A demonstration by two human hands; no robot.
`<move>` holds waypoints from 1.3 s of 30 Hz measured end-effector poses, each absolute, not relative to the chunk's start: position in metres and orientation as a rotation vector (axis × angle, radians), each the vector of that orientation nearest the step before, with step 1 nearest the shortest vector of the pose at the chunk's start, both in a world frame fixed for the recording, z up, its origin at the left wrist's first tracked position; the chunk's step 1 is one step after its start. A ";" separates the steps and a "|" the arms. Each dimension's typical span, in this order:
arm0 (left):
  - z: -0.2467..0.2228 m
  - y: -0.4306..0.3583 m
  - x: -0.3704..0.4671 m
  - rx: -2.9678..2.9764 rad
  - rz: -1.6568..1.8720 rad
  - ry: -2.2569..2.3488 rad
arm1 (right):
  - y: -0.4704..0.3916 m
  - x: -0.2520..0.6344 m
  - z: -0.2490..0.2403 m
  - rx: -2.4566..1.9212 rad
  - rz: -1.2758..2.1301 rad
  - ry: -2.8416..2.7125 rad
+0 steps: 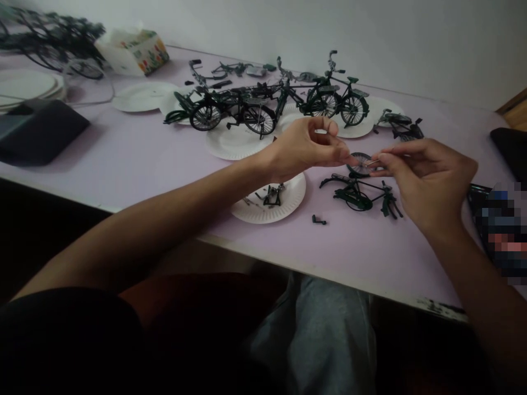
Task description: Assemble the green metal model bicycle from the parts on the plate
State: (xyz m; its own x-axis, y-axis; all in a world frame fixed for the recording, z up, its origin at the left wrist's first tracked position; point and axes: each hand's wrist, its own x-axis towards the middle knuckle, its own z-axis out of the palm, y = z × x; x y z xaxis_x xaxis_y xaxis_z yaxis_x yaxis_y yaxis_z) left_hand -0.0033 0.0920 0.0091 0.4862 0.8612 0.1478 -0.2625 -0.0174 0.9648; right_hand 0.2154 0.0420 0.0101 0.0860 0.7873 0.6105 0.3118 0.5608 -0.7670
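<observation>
My left hand (315, 145) is closed, thumb and fingers drawn together; whatever they hold is too small to make out. Facing it, my right hand (430, 173) pinches a thin, light metal piece (372, 163) between thumb and forefinger. A spoked model wheel (359, 159) shows between the two sets of fingertips; I cannot tell whether either hand touches it. Just below, on the table, lies a dark green model bicycle frame (364, 192) with its fork pointing right. A small dark part (318, 220) rests nearer the table edge.
Small parts lie on a paper plate (294, 203) under my left forearm. Assembled model bicycles (259, 118) stand on plates behind my hands. A tissue box (140, 52), a dark box (41, 131) and stacked plates (31, 88) are at left. A blurred-out screen (502, 230) sits at right.
</observation>
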 end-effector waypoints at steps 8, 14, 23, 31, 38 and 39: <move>0.015 0.090 -0.005 1.321 0.998 0.596 | 0.038 0.217 0.013 -1.001 0.521 -1.528; 0.016 0.088 -0.005 1.319 0.981 0.585 | 0.037 0.217 0.013 -0.986 0.484 -1.545; 0.019 0.084 -0.002 1.281 1.004 0.592 | 0.036 0.222 0.010 -1.003 0.450 -1.668; 0.022 0.078 0.000 1.222 1.031 0.526 | 0.025 0.222 0.020 -1.060 0.398 -1.758; 0.025 0.076 0.000 1.198 1.049 0.548 | 0.018 0.212 0.022 -1.067 0.626 -1.749; 0.025 0.075 0.000 1.228 1.065 0.568 | 0.019 0.212 0.021 -1.069 0.653 -1.736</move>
